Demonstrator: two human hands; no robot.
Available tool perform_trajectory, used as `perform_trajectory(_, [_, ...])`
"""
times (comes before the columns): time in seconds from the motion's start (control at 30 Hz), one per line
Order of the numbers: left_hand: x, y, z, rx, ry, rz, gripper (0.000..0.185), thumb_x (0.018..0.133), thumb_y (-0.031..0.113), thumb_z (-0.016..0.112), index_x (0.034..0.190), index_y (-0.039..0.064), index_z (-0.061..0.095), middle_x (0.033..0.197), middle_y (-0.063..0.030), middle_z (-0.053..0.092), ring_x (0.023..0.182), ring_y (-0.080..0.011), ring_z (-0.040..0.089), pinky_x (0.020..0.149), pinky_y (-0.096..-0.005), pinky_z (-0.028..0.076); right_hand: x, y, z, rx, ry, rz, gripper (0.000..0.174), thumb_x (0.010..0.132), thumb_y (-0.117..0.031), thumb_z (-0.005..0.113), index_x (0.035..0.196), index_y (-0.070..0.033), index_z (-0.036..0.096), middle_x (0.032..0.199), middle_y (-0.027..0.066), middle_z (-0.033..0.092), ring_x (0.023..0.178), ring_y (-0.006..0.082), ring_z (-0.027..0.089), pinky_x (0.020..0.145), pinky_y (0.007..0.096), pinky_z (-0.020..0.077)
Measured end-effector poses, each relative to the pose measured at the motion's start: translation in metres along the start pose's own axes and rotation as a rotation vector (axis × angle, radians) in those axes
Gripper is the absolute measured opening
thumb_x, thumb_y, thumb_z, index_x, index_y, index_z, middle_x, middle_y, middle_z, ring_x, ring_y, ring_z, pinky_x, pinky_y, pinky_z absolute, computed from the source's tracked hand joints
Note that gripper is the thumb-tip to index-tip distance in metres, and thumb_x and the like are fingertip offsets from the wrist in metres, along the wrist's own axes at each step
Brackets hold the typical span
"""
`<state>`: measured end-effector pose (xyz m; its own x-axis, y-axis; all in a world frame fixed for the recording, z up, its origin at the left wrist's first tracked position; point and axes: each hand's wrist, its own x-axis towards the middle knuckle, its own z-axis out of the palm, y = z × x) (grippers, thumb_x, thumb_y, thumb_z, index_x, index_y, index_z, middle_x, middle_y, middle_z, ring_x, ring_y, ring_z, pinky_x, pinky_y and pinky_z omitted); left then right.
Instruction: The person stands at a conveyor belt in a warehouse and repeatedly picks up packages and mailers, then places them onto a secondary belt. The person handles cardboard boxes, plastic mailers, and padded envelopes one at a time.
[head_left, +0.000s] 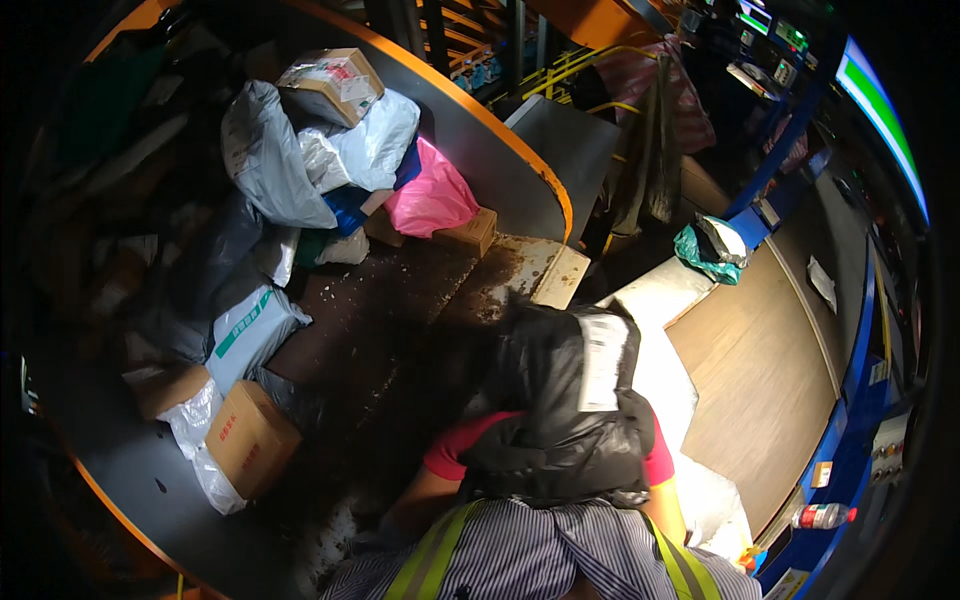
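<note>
A large black plastic parcel (540, 360) with a white label (602, 360) is held in front of my body. My left hand (504, 450), in a dark glove with a red cuff, grips its left side. At the opposite side my right hand (640, 421), gloved the same way, holds the parcel; most of its fingers are hidden. The parcel's far end is slightly blurred. Below and left of it lies a dark, stained surface (375, 315). To its right is white sheeting (664, 367) beside a tan conveyor belt (757, 360).
Grey bags (274, 157), a pink bag (431, 191) and a taped carton (334, 82) are piled at the upper left. Another carton (251, 439) stands lower left. An orange-edged wall (480, 142) curves behind. A plastic bottle (821, 516) lies on the blue frame (832, 450) at right.
</note>
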<state>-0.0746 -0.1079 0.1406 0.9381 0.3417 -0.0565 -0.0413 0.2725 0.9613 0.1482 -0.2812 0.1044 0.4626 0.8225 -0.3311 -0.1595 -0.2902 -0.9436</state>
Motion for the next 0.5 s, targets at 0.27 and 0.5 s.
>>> perform_trajectory(0.27, [-0.06, -0.077, -0.082, 0.124, 0.784, -0.055, 0.039, 0.098, 0.033, 0.042, 0.123, 0.004, 0.052, 0.108, -0.0054, 0.06, 0.1, -0.0175, 0.055, 0.088, -0.0293, 0.044, -0.086, 0.103, -0.206, -0.023, 0.986, -0.073, 0.043, 0.089, -0.026, 0.058, 0.12, 0.004, 0.057, 0.103, 0.0152, 0.065, 0.09, 0.0224, 0.062, 0.079, 0.0334, 0.0494])
perform_trajectory(0.5, [-0.326, -0.119, -0.264, 1.252, 2.308, 0.002, 0.045, 0.085, 0.034, 0.061, 0.11, -0.003, 0.053, 0.106, -0.0197, 0.06, 0.098, -0.0309, 0.057, 0.078, -0.0399, 0.046, -0.089, 0.131, -0.259, -0.227, 1.394, -0.005, 0.045, 0.087, -0.025, 0.06, 0.121, 0.005, 0.056, 0.103, 0.0156, 0.065, 0.088, 0.0224, 0.062, 0.078, 0.033, 0.0497])
